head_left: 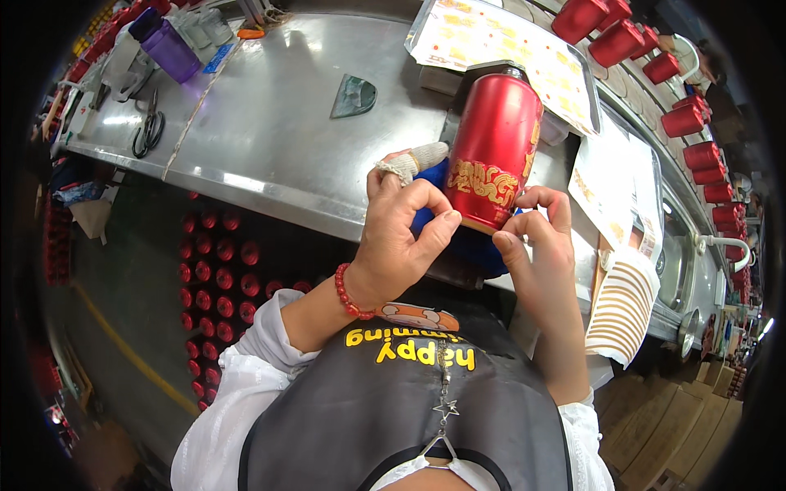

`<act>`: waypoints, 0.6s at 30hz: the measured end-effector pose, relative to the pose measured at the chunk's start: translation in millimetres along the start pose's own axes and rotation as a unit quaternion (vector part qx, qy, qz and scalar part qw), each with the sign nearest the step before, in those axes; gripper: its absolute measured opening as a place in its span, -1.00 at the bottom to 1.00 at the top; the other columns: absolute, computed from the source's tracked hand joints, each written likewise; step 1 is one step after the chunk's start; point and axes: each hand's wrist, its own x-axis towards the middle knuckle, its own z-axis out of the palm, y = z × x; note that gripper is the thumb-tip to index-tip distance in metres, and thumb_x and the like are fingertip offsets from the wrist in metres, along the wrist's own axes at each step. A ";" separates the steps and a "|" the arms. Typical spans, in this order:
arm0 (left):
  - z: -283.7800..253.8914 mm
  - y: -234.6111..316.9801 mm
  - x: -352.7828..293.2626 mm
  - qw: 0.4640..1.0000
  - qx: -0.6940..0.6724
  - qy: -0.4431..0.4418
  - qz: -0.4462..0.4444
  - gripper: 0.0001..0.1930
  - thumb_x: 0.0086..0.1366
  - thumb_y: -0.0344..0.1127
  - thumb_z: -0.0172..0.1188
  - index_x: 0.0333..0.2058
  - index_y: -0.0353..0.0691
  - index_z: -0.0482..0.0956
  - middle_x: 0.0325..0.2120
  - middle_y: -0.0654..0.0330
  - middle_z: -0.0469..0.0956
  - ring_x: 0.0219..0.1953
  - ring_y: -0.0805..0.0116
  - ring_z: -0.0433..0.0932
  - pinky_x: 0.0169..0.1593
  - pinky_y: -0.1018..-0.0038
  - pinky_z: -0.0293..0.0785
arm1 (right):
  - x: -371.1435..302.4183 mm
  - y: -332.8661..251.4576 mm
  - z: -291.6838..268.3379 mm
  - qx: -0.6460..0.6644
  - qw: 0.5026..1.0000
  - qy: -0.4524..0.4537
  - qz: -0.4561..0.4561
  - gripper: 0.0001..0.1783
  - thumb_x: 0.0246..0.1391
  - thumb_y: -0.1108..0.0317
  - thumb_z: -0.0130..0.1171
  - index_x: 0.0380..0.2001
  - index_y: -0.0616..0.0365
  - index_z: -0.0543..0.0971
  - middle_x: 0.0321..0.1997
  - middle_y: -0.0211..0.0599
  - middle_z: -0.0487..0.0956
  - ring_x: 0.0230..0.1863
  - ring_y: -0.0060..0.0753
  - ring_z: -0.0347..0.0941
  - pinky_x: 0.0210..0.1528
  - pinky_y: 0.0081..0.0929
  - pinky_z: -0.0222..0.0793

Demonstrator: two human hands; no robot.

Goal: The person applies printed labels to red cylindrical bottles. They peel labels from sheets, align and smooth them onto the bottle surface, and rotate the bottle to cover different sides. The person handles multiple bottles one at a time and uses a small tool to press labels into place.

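Note:
A red bottle [501,123] with a dark neck lies tilted, its base toward me. Gold dragon-like patterns [483,182] mark its lower side. Under it a blue support [431,184] shows in part. At the base's left edge, my left hand [397,229] pinches thumb and forefinger together; a knitted finger cover [424,157] sits on one of its raised fingers. My right hand [540,233] is closed at the base's right edge, fingertips against the bottle. What either pinch holds, perhaps a thin edge, is too small to make out.
On the metal table [270,114] lie a dark green scraper [354,96], scissors [150,129] and a purple bottle [169,51]. A tray holds gold-patterned sheets [508,49]. Red bottles [614,41] line the right; a brown-striped white thing [626,307] is near my right arm.

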 end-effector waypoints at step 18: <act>-2.6 -9.8 -13.8 0.990 0.136 0.006 0.034 -0.52 0.49 -0.05 -0.05 0.16 -0.27 0.51 0.08 0.20 0.57 0.21 0.07 0.32 0.38 -0.06 -0.17 | -1.5 11.0 0.4 0.012 1.000 0.000 0.005 -0.84 0.06 0.46 0.33 -0.44 0.22 0.52 -0.05 -0.09 0.39 0.03 -0.14 0.36 0.02 -0.30 0.33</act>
